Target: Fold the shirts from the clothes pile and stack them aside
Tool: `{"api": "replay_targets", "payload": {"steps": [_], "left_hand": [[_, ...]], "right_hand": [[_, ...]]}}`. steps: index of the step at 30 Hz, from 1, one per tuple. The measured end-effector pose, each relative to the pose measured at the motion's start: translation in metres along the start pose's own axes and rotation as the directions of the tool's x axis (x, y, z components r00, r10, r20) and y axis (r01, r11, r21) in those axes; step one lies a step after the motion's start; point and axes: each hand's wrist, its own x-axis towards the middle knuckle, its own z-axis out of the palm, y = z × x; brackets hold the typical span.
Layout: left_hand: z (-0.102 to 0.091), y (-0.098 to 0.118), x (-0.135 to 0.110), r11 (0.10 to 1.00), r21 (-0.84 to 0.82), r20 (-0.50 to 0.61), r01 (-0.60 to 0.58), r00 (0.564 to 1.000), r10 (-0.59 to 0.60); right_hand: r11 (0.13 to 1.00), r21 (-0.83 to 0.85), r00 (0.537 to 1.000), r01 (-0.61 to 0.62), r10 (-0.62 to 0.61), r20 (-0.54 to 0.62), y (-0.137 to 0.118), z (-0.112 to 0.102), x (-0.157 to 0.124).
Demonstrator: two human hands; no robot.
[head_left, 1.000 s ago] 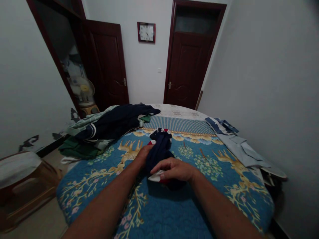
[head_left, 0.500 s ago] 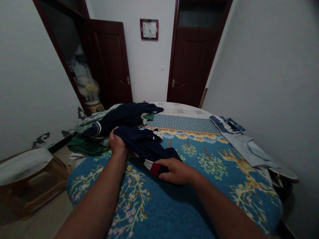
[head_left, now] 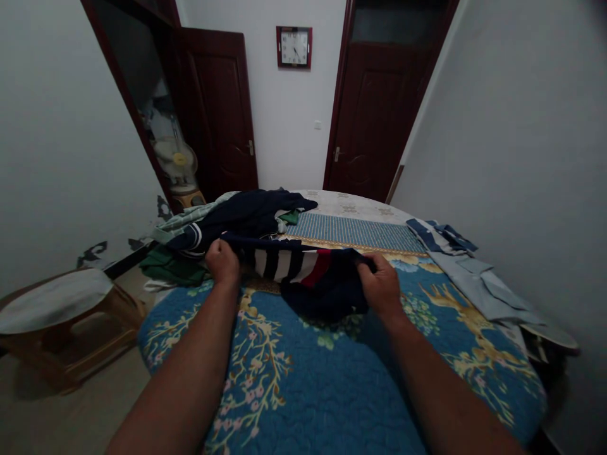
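Observation:
A navy garment with white stripes and a red band (head_left: 303, 272) hangs stretched between my hands above the blue patterned bedspread (head_left: 303, 385). My left hand (head_left: 222, 261) is closed on its left edge. My right hand (head_left: 379, 285) is closed on its right edge. The garment's lower part sags onto the bedspread between my hands. Just behind my left hand lies a heap of dark and green clothes (head_left: 222, 224).
Pale blue and striped folded clothes (head_left: 467, 272) lie along the bed's right side by the wall. A wooden stool (head_left: 61, 316) stands on the floor at the left. Two dark doors (head_left: 379, 114), a wall clock (head_left: 294, 47) and a fan (head_left: 174, 158) are beyond the bed.
The garment was bunched in front of me. My hands have drawn apart, the left to the left and the right to the right, spreading it out so its stripes show.

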Motion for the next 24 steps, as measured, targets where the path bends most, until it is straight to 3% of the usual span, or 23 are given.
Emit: {"api": "replay_targets", "payload": {"steps": [4,8,10,12,14,16,20,22,24], "left_hand": [[0.000,0.019,-0.017,0.980,0.109,0.115,-0.167,0.981,0.154],[0.001,0.031,-0.026,0.983,0.064,0.201,-0.170,0.967,0.154],[0.003,0.032,-0.028,0.998,-0.024,0.224,-0.066,0.972,0.069],[0.007,0.028,-0.026,0.971,-0.194,0.269,0.138,0.960,-0.082],[0.011,0.023,-0.023,0.851,-0.382,0.318,0.361,0.916,-0.246],[0.014,0.016,-0.019,0.712,-0.488,0.361,0.505,0.859,-0.362],[0.018,0.007,-0.015,0.624,-0.499,0.476,0.601,0.792,-0.382],[0.019,0.007,-0.018,0.647,-0.491,0.515,0.583,0.794,-0.324],[0.021,0.008,-0.025,0.732,-0.442,0.517,0.518,0.814,-0.264]], "right_hand": [[0.991,0.078,0.984,-0.110,0.119,-0.134,0.027,-0.007,0.017],[0.972,0.143,0.968,-0.189,0.209,-0.139,0.045,-0.015,0.026],[0.960,0.170,0.965,-0.223,0.242,-0.102,0.050,-0.020,0.029],[0.950,0.175,0.962,-0.258,0.270,-0.048,0.052,-0.025,0.032],[0.930,0.200,0.951,-0.309,0.308,0.038,0.053,-0.029,0.033],[0.870,0.295,0.918,-0.395,0.367,0.149,0.052,-0.032,0.034],[0.651,0.525,0.836,-0.548,0.413,0.361,0.045,-0.033,0.031],[0.592,0.573,0.823,-0.567,0.388,0.415,0.038,-0.033,0.029],[0.564,0.604,0.825,-0.563,0.353,0.441,0.032,-0.033,0.026]]}}
